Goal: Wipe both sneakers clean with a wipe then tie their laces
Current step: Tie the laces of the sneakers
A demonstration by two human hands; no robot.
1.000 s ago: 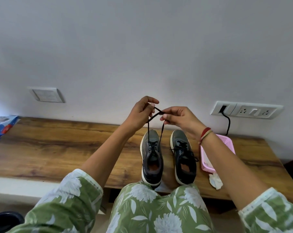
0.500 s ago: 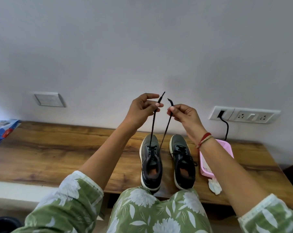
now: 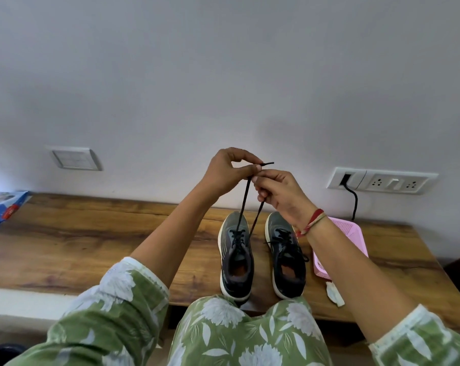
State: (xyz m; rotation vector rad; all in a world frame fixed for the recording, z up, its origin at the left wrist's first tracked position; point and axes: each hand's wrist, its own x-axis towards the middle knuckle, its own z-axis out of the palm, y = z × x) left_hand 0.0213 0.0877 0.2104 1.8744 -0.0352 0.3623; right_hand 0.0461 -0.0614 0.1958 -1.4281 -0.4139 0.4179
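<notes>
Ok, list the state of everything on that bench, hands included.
Left hand: raised, pinches one of the laces.
Right hand: pinches the other strand.
Left sneaker: upright on bench, laces pulled up, untied.
Right sneaker: upright, knot unclear.
Wipe: crumpled, beside the pink basket.
Plug: in the wall socket.

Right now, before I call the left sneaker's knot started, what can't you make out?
Whether the lace ends are crossed: head view, fingers of the left hand and right hand cover where they meet.
Whether the right sneaker is tied: head view, its laces are too dark and small.
What the pink basket holds: head view, the right forearm covers it.
The blue packet: head view, cut off by the left edge.
</notes>
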